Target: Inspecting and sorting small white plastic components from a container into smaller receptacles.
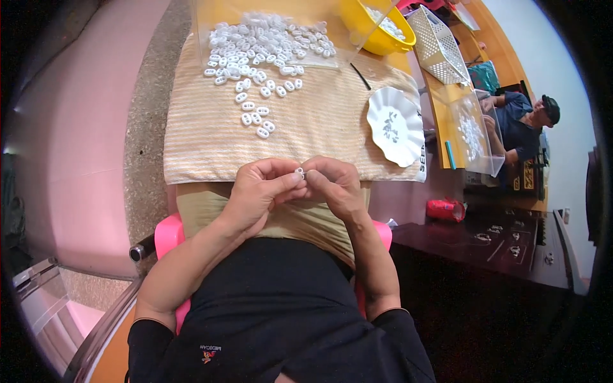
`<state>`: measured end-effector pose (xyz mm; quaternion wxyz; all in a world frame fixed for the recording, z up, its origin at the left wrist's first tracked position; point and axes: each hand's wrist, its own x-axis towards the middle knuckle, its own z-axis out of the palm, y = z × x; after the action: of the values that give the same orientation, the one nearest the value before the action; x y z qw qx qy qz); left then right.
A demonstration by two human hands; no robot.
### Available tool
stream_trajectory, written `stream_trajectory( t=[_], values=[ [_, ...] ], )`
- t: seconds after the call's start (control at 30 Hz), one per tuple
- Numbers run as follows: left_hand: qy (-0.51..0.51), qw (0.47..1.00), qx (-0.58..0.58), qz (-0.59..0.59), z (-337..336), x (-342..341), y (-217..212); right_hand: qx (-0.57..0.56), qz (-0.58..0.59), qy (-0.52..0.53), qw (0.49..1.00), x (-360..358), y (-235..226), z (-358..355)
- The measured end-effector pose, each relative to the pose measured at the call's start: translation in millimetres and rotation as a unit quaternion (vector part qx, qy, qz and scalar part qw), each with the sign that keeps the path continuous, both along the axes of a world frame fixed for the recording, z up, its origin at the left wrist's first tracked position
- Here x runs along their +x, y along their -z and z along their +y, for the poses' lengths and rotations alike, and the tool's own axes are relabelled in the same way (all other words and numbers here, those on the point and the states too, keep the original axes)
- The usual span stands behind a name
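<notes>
My left hand [263,190] pinches a small white plastic oval piece with two holes [299,172] between thumb and fingertips, just off the near edge of the towel. Against it, my right hand [335,185] has thumb and forefinger pressed together; whatever they grip is too small to make out. Farther off, many similar white two-hole pieces [255,51] lie heaped on the striped towel [211,140], with several strayed toward me. A white scalloped plate [408,143] to the right holds a cluster of small grey bits [391,126].
A clear plastic bin edge [300,64] stands behind the heap. Beyond are a yellow basin [383,45] with white pieces and a white perforated basket [437,51]. A thin black stick [361,75] lies near the plate. At right, another person [520,121] works over a clear tray [491,165].
</notes>
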<state>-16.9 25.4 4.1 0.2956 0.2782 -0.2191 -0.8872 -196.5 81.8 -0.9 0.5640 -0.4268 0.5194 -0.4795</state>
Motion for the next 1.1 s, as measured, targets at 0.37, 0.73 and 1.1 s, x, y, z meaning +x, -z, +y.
stream_trajectory(
  t=[0.37,0.73,1.1],
  values=[
    [-0.004,1.0,0.003,0.004,-1.7,1.7,4.3,0.018,0.004,-0.007,1.0,0.3,-24.1,-5.5],
    [-0.032,0.999,0.013,0.005,-6.1,5.3,-1.0,-0.096,0.37,0.016,0.924,-24.1,-30.7,-91.2],
    [-0.041,0.999,0.028,-0.001,-11.0,7.5,-2.4,-0.153,0.597,-0.006,0.787,-18.1,-11.4,-154.6]
  ],
)
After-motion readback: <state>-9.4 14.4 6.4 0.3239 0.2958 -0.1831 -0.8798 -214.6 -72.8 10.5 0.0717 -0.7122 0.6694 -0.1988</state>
